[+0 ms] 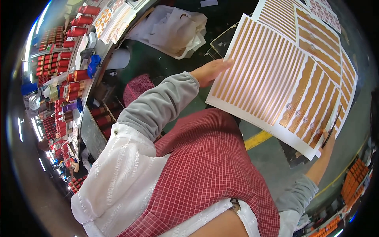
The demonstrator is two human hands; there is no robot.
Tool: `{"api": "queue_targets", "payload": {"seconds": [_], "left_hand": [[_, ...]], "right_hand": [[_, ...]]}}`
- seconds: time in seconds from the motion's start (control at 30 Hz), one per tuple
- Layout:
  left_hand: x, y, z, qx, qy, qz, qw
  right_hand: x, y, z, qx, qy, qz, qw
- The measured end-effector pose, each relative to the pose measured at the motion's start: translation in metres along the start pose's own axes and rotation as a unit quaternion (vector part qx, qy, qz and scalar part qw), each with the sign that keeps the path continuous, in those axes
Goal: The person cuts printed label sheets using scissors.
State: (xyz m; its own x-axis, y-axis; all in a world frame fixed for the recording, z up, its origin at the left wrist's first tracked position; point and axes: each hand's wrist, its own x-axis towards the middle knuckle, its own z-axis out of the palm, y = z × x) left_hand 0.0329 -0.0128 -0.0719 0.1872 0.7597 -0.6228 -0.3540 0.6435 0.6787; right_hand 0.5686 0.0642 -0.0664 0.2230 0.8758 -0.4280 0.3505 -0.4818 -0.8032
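My left hand (213,72) pinches the left edge of a white printed sheet (252,67) covered with narrow gold stripes and wider wavy gold bands. At the sheet's lower right corner is my right hand (326,149), closed around the corner with dark, slim scissors (329,136) in its fingers. The blades point up along the sheet's right side; the right fingers are partly hidden. Beyond it, more printed sheets (319,35) with gold bands overlap the upper right part.
On the left, a long bench (96,75) bears rows of red cylinders (83,20) and papers. A white bin (169,31) with crumpled paper sits on the floor. A pink patterned seat (137,89) is beside my left arm. Orange crates (355,179) are stacked at far right.
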Motion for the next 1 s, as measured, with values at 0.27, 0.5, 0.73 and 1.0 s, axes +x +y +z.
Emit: {"api": "queue_targets", "payload": {"seconds": [0.27, 0.5, 0.73, 1.0], "left_hand": [[0.010, -0.017, -0.007, 0.090, -0.024, 0.101, 0.990], [0.001, -0.012, -0.003, -0.041, 0.026, -0.004, 0.999], [0.000, -0.014, 0.001, 0.010, 0.028, 0.036, 0.999], [0.000, -0.009, 0.008, -0.047, 0.076, -0.031, 0.996]], "right_hand": [[0.006, 0.006, -0.003, -0.025, -0.005, -0.022, 0.999], [0.021, 0.026, -0.017, -0.006, 0.000, 0.014, 1.000], [0.022, 0.027, -0.015, -0.017, 0.008, -0.020, 1.000], [0.016, 0.027, -0.012, -0.071, 0.019, -0.053, 0.996]]}}
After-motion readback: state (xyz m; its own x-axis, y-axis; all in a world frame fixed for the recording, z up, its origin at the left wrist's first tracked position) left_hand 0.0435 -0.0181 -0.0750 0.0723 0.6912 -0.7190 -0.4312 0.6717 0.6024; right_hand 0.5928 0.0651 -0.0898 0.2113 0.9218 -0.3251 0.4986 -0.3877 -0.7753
